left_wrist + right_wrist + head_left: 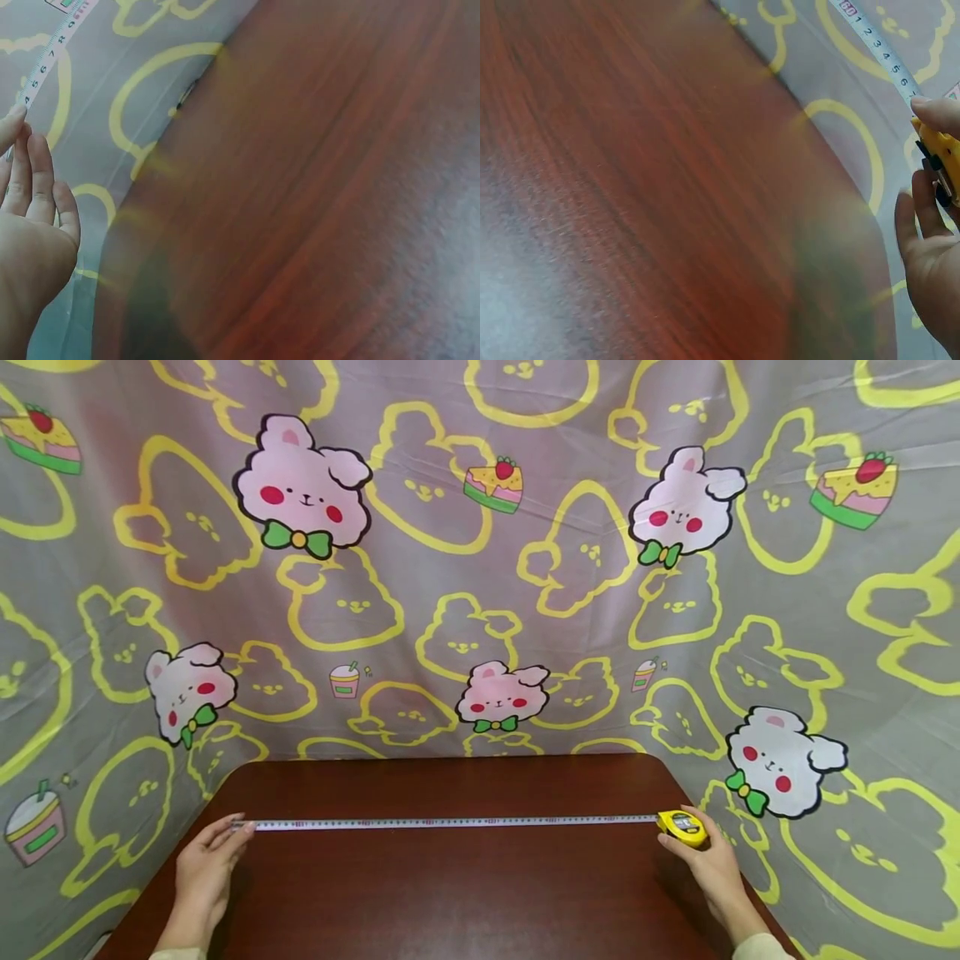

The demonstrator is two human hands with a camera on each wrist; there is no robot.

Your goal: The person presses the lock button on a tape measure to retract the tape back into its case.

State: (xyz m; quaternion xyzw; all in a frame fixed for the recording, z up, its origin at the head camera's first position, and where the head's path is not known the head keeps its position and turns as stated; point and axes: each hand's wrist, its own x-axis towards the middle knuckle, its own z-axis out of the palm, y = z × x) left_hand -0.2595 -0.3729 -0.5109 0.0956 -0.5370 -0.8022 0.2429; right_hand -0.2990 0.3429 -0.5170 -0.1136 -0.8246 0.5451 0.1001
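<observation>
pinching the end of a long white strip [450,822], the left hand [204,875] holds it between thumb and fingertips, and its other fingers reach out loosely. the right hand [708,858] grips a little yellow case [684,828], with the thumb on the near side and a finger along the far side. the strip comes out of the case, so the two make one tape measure. it goes in a straight line from hand to hand, over the brown table [450,893]. i cannot tell if it touches the wood. small black numbers run along the strip. by the left fingers they go four, five, six and up, and near the case there is a pink box that says sixty. a black part [934,169] sits on the case. pale sleeves [178,954] show at both wrists. behind the table and at its sides hangs a gray cloth [431,572] with pink-cheeked bunnies [303,485], cake slices [493,485], cups [345,681] and yellow outlines.
</observation>
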